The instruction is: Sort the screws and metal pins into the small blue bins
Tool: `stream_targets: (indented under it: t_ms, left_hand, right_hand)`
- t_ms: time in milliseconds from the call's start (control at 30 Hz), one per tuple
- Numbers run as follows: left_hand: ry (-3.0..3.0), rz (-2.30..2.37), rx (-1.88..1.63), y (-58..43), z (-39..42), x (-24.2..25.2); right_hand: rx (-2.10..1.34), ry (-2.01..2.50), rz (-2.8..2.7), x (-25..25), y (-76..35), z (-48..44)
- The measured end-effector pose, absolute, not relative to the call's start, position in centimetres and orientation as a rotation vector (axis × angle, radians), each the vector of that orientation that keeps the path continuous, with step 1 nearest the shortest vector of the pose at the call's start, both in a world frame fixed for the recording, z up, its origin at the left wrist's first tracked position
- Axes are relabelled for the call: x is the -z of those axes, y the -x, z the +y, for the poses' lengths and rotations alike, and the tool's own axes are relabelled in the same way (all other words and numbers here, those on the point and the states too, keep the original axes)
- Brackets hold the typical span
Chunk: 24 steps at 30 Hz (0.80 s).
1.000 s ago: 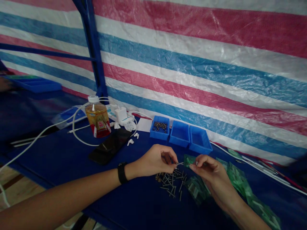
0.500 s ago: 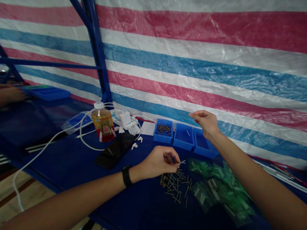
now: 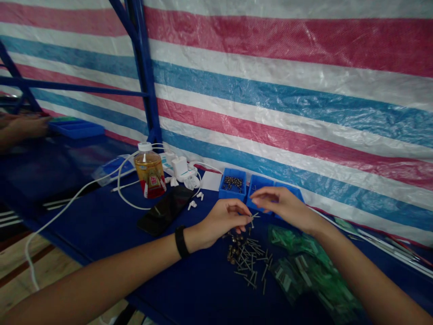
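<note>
My left hand (image 3: 230, 217), with a black band at the wrist, is closed in a pinch on a few long thin screws (image 3: 255, 216) whose ends stick out past the fingertips. Just right of it, my right hand (image 3: 282, 204) hovers before the blue bins with thumb and fingers apart and nothing visible in them. Below both hands lies a loose pile of long thin screws (image 3: 252, 259), with small brass-coloured parts (image 3: 232, 255) at its left side. The left blue bin (image 3: 232, 195) holds many small dark metal pieces. My right hand partly covers the middle bin (image 3: 252, 198).
Green-tinted plastic bags (image 3: 314, 271) of parts lie right of the pile. To the left are a black phone (image 3: 165, 210), white earbuds (image 3: 192, 205), a drink bottle (image 3: 149, 174) and white cables. Another person's hand (image 3: 29, 126) shows at far left, beside a blue tray (image 3: 77, 128).
My right hand has come down and left from above the right bin, close to my left hand. The left hand keeps its pinch on the screws. The view has shifted slightly.
</note>
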<state>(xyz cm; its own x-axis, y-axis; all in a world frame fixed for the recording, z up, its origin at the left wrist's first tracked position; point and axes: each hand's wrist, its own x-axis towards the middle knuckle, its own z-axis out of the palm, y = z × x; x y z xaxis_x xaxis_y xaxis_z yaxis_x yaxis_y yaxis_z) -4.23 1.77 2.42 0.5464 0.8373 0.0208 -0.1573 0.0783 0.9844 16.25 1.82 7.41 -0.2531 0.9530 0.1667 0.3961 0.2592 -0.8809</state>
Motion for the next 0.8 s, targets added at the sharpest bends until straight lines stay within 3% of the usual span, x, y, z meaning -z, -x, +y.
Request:
stream_targets:
  t_ms: [400, 667, 800]
  left_hand:
    - [-0.943, 0.595, -0.788, 4.7, 3.1, -2.5]
    - [-1.0, 0.587, -0.808, 4.7, 2.6, -2.6]
    - [-1.076, 0.566, -0.778, 4.8, 2.3, -2.8]
  right_hand:
    - [-1.07, 1.162, -1.347, -4.8, -13.7, -0.7]
    - [-0.846, 1.157, -1.384, -4.6, -13.1, -0.9]
    - [-0.505, 1.146, -1.283, -5.8, -14.3, -0.3]
